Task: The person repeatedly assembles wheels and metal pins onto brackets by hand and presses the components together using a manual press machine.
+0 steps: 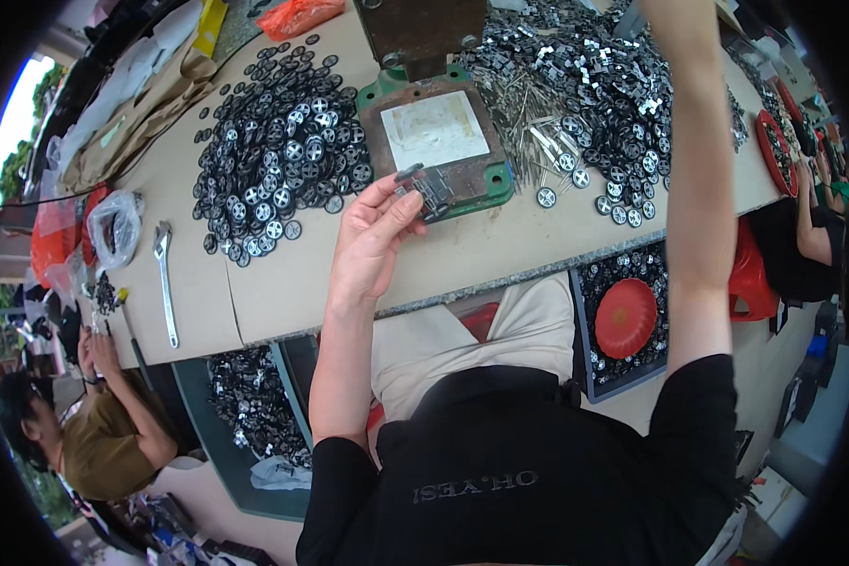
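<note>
My left hand is closed, pinching a small black plastic chassis between thumb and fingers. A dark wheel shows at the chassis's upper end. The hand is just in front of a press base with green edges and a pale plate on top. My right forearm reaches far forward past the upper edge, so that hand is out of the picture. Beside the forearm lie a heap of small black and silver parts, loose thin metal axles and several wheels.
A wide pile of black wheels with silver spokes covers the table's left-middle. An adjustable wrench lies further left. Bins of parts flank my lap, the right one holding a red dish. Another person works at left.
</note>
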### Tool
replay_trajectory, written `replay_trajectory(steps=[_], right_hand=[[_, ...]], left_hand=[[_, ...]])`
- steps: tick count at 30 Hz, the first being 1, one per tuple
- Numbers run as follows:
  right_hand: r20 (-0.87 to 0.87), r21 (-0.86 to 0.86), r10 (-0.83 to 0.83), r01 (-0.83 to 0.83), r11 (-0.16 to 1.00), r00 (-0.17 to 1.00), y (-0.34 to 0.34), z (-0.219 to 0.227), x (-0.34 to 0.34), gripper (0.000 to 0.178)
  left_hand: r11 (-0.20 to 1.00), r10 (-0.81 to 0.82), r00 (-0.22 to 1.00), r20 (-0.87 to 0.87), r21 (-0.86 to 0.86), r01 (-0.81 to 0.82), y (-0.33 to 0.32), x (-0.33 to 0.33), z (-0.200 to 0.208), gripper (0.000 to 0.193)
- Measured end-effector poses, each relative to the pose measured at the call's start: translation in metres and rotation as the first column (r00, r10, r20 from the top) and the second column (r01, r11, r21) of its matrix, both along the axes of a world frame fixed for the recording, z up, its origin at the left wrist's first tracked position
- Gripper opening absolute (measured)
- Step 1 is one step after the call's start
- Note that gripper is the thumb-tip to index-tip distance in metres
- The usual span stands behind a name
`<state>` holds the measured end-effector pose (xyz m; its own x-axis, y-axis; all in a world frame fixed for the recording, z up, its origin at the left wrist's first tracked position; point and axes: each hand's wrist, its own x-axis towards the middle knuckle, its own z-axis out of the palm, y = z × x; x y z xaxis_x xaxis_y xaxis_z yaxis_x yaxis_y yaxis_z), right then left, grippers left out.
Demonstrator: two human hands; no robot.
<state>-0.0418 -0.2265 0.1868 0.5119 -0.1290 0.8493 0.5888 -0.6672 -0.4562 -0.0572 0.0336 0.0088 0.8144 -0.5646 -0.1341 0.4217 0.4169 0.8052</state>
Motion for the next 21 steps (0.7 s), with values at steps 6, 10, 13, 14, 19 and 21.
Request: replay_trajectory(steps=[6, 10, 13, 14, 19, 21], right_hand=[[-0.539, 0.049, -0.157, 0.217, 0.975, 0.828, 0.019, -0.171, -0.095, 0.017], [-0.587, -0.053, -0.270, 0.296, 0.954, 0.763, 0.027, -0.212, -0.115, 0.017], [-0.592, -0.005, -0.256, 0.314, 0.949, 0.764, 0.027, -0.218, -0.116, 0.017], [-0.576, 0.028, -0.252, 0.327, 0.945, 0.778, 0.026, -0.220, -0.116, 0.016], [-0.561, 0.111, -0.196, 0.307, 0.945, 0.804, 0.029, -0.220, -0.117, 0.009], [-0.560, 0.116, -0.190, 0.303, 0.946, 0.806, 0.028, -0.222, -0.117, 0.009]], left_hand=[[0.976, 0.130, 0.968, 0.214, 0.145, -0.163, 0.011, -0.024, -0.002, 0.031], [0.914, 0.231, 0.942, 0.243, 0.277, -0.296, 0.029, -0.044, 0.004, 0.036], [0.816, 0.278, 0.912, 0.303, 0.427, -0.390, 0.096, -0.064, 0.001, 0.036], [0.763, 0.362, 0.867, 0.343, 0.426, -0.487, 0.116, -0.073, 0.005, 0.033], [0.094, 0.337, 0.683, 0.648, 0.698, -0.710, 0.230, -0.121, 0.027, 0.035], [-0.227, 0.181, 0.662, 0.727, 0.686, -0.691, 0.236, -0.125, 0.033, 0.039]])
